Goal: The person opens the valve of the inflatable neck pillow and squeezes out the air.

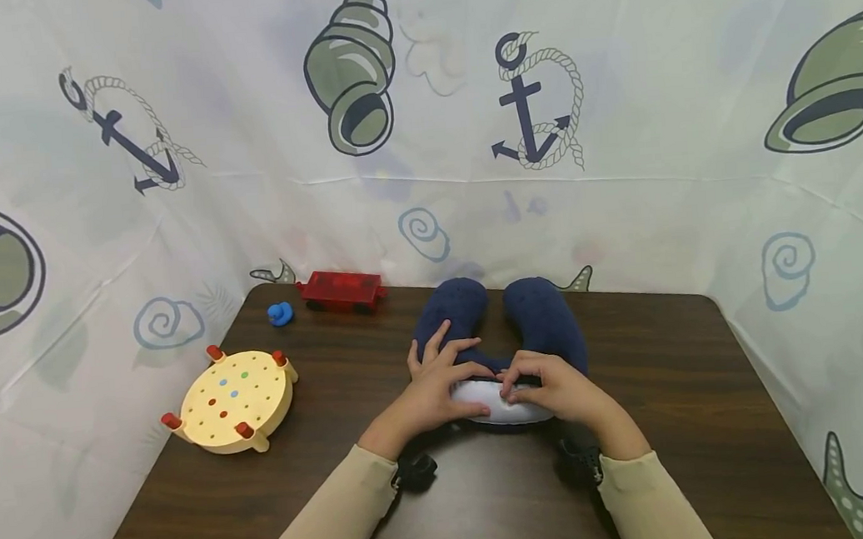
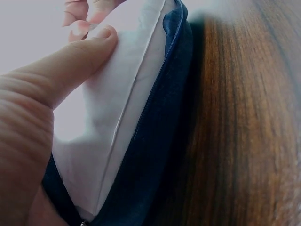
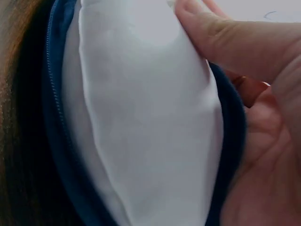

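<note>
A navy neck pillow (image 1: 544, 320) lies on the table with its unzipped edge toward me. Through the opening, between zipper edges (image 2: 155, 96), shows a white inner cushion (image 3: 141, 103) with a stitched seam. My left hand (image 1: 434, 389) rests over the pillow's left side, fingers spread on the navy cover. Its thumb (image 2: 77, 63) lies straight on the white cushion. From the right, my right hand (image 1: 560, 386) pinches at the white cushion between thumb (image 3: 225, 40) and curled fingers. Its fingertips nearly meet the left index finger. What exactly the fingertips pinch is partly hidden.
On the left of the dark wooden table (image 1: 680, 386) stands a round yellow pegged toy (image 1: 238, 400) with red-tipped legs. Behind it are a small blue duck (image 1: 280, 314) and a red toy wagon (image 1: 343, 290). A printed sheet (image 1: 452, 134) hangs around the table.
</note>
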Demonstrator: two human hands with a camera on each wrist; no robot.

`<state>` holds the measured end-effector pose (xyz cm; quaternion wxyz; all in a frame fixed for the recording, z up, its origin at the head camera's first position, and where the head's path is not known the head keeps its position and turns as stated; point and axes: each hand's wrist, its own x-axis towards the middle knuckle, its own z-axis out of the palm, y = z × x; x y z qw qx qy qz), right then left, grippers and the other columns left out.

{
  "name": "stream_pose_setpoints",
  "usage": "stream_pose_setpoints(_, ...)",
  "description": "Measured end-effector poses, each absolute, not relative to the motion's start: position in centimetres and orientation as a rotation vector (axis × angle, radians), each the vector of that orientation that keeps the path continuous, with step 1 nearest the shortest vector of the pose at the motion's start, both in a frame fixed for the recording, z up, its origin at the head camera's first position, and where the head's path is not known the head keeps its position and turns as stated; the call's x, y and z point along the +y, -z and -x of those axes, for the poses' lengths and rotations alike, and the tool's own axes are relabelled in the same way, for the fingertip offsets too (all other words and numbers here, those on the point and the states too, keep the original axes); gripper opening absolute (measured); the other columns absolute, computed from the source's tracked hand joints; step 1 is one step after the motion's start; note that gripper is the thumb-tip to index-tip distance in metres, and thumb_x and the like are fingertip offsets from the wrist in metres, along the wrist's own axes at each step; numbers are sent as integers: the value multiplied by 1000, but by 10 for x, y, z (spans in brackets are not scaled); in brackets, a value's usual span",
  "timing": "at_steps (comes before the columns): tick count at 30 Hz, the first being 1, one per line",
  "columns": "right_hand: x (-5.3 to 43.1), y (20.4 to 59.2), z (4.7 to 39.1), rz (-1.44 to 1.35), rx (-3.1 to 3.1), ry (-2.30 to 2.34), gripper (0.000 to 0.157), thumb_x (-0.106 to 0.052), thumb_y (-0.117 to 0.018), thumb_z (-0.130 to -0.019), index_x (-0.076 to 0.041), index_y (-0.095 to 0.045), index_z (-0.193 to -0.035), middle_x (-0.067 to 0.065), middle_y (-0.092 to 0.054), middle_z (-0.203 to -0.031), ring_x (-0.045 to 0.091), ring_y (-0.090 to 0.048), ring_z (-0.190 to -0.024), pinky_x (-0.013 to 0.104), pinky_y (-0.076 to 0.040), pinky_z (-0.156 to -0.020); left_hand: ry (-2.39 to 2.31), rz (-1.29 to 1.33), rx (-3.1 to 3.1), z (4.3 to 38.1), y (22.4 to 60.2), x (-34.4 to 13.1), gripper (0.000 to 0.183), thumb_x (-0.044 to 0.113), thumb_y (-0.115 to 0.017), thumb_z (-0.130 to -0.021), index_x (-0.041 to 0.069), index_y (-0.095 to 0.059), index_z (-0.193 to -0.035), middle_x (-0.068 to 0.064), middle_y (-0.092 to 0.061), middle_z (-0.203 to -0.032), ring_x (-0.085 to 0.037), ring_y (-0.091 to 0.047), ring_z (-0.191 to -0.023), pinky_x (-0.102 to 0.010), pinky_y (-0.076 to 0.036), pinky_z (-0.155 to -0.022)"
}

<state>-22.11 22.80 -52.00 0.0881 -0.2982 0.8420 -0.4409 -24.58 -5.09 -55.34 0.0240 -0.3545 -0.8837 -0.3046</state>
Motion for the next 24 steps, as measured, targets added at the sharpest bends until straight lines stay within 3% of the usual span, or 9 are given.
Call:
stream_pose_setpoints(13, 232, 527, 224, 927, 2499, 1407, 7, -12, -79, -99, -19, -80, -99, -5, -74, -105, 14, -69, -105, 32, -58, -94, 945, 1101, -2718, 249, 558, -52, 46, 58, -89, -86, 44, -76, -128, 6, -44, -170, -38, 1, -171, -89, 5, -117)
stream_pose_setpoints(17, 235, 527, 224, 888, 2461, 1418, 11, -15, -78, -101, -24, -74, -99, -4, -74, -114, 16, -70, -113, 31, -58, -95, 961, 1100, -2720, 249, 558, -52, 47, 58, -89, -86, 45, -75, -129, 5, -44, -170, -39, 1, -170, -89, 6, -116)
stream_pose_setpoints(20, 234, 529, 225, 899, 2412, 1460, 10, -16, -76, -103, -22, -70, -99, 1, -74, -120, 22, -71, -120, 30, -58, -97, 973, 1088, -2722, 249, 558, -52, 47, 58, -89, -87, 46, -74, -130, 6, -44, -170, -37, 2, -171, -89, 6, -116)
stream_pose_setpoints(24, 233, 529, 225, 883, 2392, 1494, 6, -17, -72, -106, -18, -67, -106, 4, -73, -122, 26, -71, -125, 40, -57, -105, 980, 1073, -2722, 249, 559, -51, 48, 57, -90, -86, 48, -74, -130, 9, -44, -169, -34, 1, -171, -88, 6, -117)
